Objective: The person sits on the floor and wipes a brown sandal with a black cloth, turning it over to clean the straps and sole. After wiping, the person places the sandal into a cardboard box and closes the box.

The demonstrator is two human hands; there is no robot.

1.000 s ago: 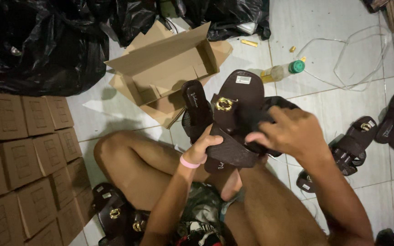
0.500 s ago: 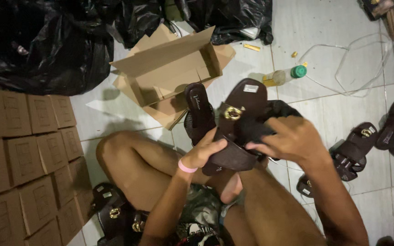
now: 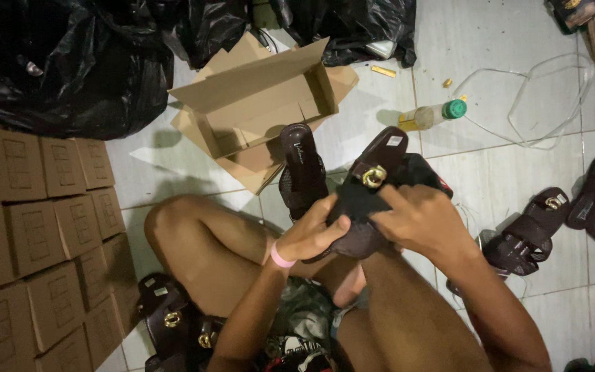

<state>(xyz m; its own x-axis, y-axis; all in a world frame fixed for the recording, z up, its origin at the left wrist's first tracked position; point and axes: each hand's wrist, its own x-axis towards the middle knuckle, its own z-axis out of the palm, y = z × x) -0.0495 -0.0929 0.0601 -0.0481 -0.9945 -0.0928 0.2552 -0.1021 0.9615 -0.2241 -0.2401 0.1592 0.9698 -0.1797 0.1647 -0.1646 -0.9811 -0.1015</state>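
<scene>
The left hand (image 3: 315, 234), a pink band at its wrist, grips the dark brown sandal (image 3: 370, 196) from below, fingers wrapped around its lower edge. The right hand (image 3: 421, 220) closes over the same sandal from the 3 o'clock side, fingertips pressing on the strap near the gold buckle (image 3: 373, 176). The two hands sit close together, both clamped on this sandal above the person's lap. A second dark sandal (image 3: 302, 169) stands upright just at 10 o'clock of the hands, touching the held one. Farther out at 11 o'clock lies an open cardboard box (image 3: 263, 110) on the tiled floor. At 1 o'clock lies a plastic bottle (image 3: 432, 116) with a green cap. At 3 o'clock more sandals (image 3: 528, 231) rest on the tiles. Stacked closed cartons (image 3: 36, 227) fill the 9 o'clock side.
</scene>
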